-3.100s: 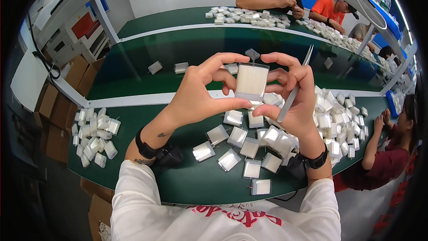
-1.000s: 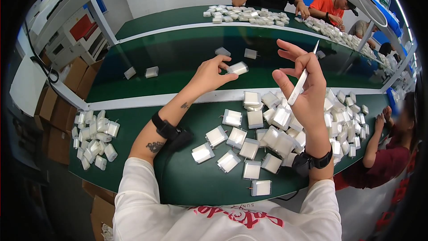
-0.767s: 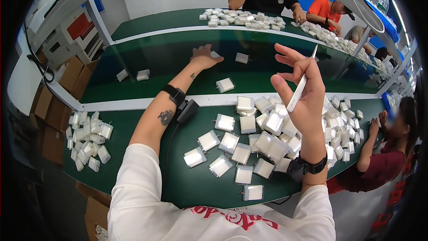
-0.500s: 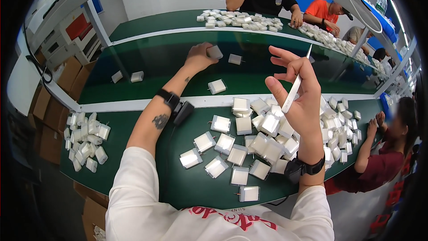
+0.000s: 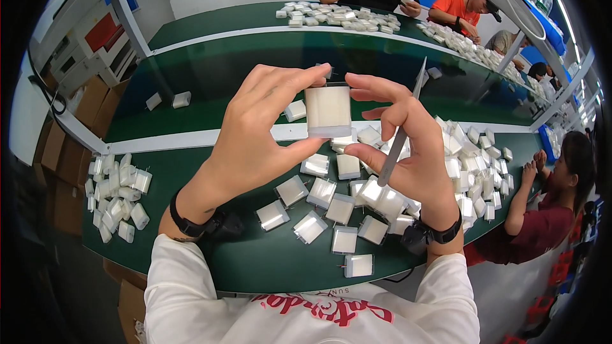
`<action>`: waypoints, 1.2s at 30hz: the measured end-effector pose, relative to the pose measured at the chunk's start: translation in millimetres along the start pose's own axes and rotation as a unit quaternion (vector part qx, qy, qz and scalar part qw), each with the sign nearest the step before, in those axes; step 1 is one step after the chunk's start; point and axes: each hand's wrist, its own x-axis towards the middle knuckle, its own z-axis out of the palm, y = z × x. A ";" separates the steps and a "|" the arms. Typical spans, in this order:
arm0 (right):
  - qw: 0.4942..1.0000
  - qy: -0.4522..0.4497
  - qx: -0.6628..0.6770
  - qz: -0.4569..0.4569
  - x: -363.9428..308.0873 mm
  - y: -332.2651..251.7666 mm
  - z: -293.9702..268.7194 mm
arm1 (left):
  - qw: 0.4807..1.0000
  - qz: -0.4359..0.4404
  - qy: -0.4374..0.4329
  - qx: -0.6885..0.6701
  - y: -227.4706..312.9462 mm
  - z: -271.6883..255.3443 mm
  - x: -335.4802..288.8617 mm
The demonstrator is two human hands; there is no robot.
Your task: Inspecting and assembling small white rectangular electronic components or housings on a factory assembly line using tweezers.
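My left hand (image 5: 245, 121) pinches a white block, seemingly a charger plug (image 5: 329, 109), between thumb and fingers, raised in front of me above the bench. Its body is white with a translucent, pale grey rim. In my right hand (image 5: 421, 159) a pair of slim metal tweezers (image 5: 398, 143) lies across the palm, tip pointing up and away. The right fingertips are close to the block's right side; whether they touch it I cannot tell. Below both hands, several similar white blocks (image 5: 309, 224) lie spread on the green bench, some with metal pins showing.
A heap of blocks (image 5: 468, 178) covers the bench's right side; a smaller heap (image 5: 115, 197) sits at left. Beyond the white rail (image 5: 159, 146), a few blocks (image 5: 182, 99) rest on the dark green surface. Co-workers sit opposite, and another person (image 5: 542, 204) is at the right.
My left hand has come back from the far green surface with the block, and is now in front of me. My right hand has moved down and toward it, still with the tweezers.
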 end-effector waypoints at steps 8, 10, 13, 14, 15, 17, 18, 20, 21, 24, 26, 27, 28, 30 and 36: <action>1.000 0.000 -0.010 0.011 -1.8 2.3 3.7 | 0.999 0.033 0.010 0.025 -0.2 -3.5 -5.8; 1.000 -0.008 -0.013 0.013 -2.7 1.7 4.4 | 0.999 0.036 0.006 0.031 0.9 -3.7 -6.0; 1.000 -0.004 -0.005 0.002 -2.2 1.3 3.2 | 0.998 0.040 -0.001 0.039 0.3 -4.1 -6.1; 1.000 -0.004 -0.003 0.003 -2.1 0.6 3.1 | 0.999 0.040 -0.008 0.033 0.7 -5.4 -5.7; 1.000 -0.006 -0.006 -0.002 -1.7 0.1 2.8 | 0.999 0.040 -0.016 0.026 0.2 -6.0 -5.2; 1.000 -0.008 -0.008 -0.006 -2.1 1.0 2.8 | 0.999 0.037 -0.022 0.007 -2.2 -7.7 -5.5; 1.000 -0.008 -0.004 -0.011 -2.5 2.0 1.8 | 0.999 0.036 -0.028 -0.013 -3.1 -7.9 -4.9; 1.000 -0.007 0.000 -0.016 -2.6 3.2 0.3 | 0.999 0.040 -0.030 -0.022 -2.6 -8.5 -3.6; 1.000 -0.001 0.016 -0.022 -2.7 4.1 0.3 | 0.998 0.043 -0.033 -0.030 -2.7 -8.7 -3.6; 0.998 0.013 0.041 -0.036 -3.9 6.5 2.6 | 0.995 0.048 -0.036 -0.075 -3.0 -6.4 -3.9; 0.998 0.020 0.047 -0.044 -5.3 8.8 2.5 | 0.995 0.030 -0.041 -0.089 -2.1 -4.7 -4.5; 0.998 0.000 0.039 -0.053 -5.9 10.1 1.2 | 0.994 0.011 -0.045 -0.101 -1.4 -5.1 -5.1; 0.997 -0.021 0.031 -0.063 -6.3 10.7 0.7 | 0.994 0.010 -0.046 -0.100 -1.4 -5.7 -5.2; 0.997 0.004 0.041 -0.064 -5.3 9.0 7.2 | 0.997 0.065 -0.029 -0.039 -2.1 -6.2 -5.0; 0.996 0.035 0.035 -0.070 -5.5 7.1 9.6 | 0.997 0.065 -0.022 -0.039 0.4 -3.7 -7.7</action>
